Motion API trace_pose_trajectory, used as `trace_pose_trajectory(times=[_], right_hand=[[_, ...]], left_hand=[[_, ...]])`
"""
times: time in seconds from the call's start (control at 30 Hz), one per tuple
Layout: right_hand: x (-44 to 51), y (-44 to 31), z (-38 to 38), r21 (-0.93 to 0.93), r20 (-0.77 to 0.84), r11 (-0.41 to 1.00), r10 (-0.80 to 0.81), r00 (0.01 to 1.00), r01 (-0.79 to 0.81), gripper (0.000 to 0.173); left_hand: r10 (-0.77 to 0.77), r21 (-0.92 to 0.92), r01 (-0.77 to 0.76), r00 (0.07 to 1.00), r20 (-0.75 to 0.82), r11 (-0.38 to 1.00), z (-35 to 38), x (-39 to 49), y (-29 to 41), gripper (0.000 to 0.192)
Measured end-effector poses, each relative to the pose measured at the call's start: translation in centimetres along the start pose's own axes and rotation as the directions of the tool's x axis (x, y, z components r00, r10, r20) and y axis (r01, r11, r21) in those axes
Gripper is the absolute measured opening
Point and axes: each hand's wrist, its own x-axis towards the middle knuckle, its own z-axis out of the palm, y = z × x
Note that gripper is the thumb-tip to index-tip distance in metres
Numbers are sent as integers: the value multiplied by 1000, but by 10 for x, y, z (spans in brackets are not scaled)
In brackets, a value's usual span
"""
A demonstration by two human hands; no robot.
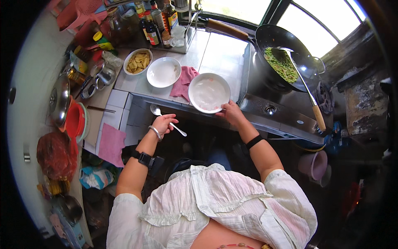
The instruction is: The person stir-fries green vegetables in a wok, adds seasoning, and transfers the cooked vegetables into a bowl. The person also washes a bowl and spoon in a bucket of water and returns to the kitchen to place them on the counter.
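Note:
My left hand (165,124) holds a metal spoon (155,109) in front of the tiled counter, its bowl pointing up and left. With my right hand (230,112) I grip the lower right rim of a white bowl (209,92), which has wet pinkish residue inside. A pink cloth (185,81) lies just left of that bowl. Beside the cloth is another white bowl (164,72), and further left a bowl of yellowish sliced food (138,61). On the stove at the right sits a wok (264,35) with chopped green food (281,67) and a wooden-handled spatula (299,73) in it.
Sauce bottles (151,31) stand on a rack at the back left. A metal lid (60,99), a red plastic basin (76,116) and chopsticks (101,109) are on the left counter, where a second pink cloth (112,144) hangs over the edge. The stove (261,105) has a front knob.

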Motion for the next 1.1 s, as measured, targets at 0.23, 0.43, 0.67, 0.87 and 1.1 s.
trace_pose_trajectory(times=[0.23, 0.43, 0.67, 0.87, 1.1], right_hand=[[96, -29, 7, 42, -114, 992, -111, 987, 116, 38], [159, -55, 20, 109, -149, 984, -126, 981, 143, 41], [210, -68, 33, 162, -162, 978, -108, 981, 134, 41], [236, -67, 35, 201, -134, 965, -142, 981, 167, 37], [215, -85, 28, -291, -210, 941, 117, 971, -176, 32]], left_hand=[[105, -56, -97, 982, 157, 994, -32, 14, 29, 28], [122, -128, -87, 947, 298, 988, -31, 22, 64, 26], [167, -148, -110, 872, 461, 983, -4, 61, 125, 27], [223, -206, -142, 864, 451, 968, 21, 135, 161, 25], [454, 324, -496, 868, 202, 805, 44, 203, 171, 27]])
